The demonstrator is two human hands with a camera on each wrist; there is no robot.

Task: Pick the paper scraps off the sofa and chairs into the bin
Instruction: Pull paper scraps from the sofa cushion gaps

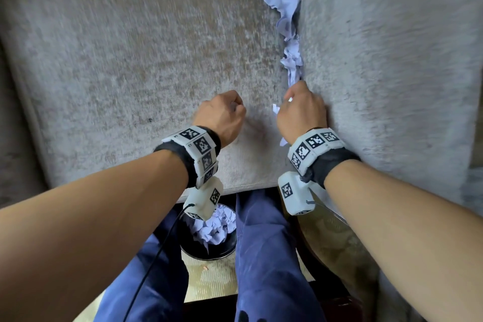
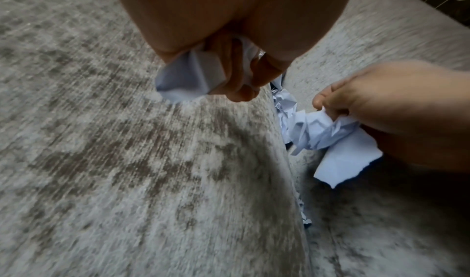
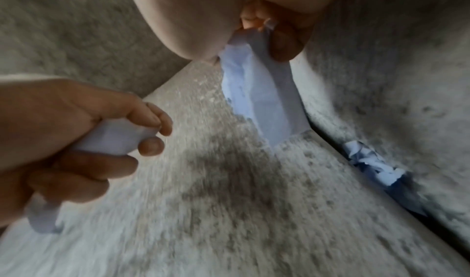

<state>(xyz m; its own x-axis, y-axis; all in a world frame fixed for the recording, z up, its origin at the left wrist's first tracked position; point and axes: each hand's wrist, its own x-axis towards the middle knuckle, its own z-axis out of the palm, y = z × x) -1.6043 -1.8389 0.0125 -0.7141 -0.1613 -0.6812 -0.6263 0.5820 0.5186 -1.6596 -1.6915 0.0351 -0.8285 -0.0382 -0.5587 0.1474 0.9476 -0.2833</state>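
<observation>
The bin [image 1: 209, 248] stands on the floor between the person's legs, below the front edge of the sofa [image 1: 130, 60], and it already holds a heap of crumpled paper, so I judge a good part of the work is done. What is left is a line of paper scraps [image 1: 288, 34] pushed into the gap between two sofa cushions, running from the right hand up to the far end of the seat. No chairs can be told in these pictures, so their state is unknown.

The left hand [image 1: 222, 117] hovers over the left cushion as a fist, and its fingers [image 2: 236, 76] are curled around a folded scrap [image 2: 188, 80]. The right hand [image 1: 300, 110] is at the near end of the gap, knuckles up, and its fingers [image 3: 282, 40] pinch a longer torn piece [image 3: 259, 100] that hangs down toward the cushion. Both forearms reach forward, almost parallel. Both hands look full, so a trip to the bin probably comes next.
</observation>
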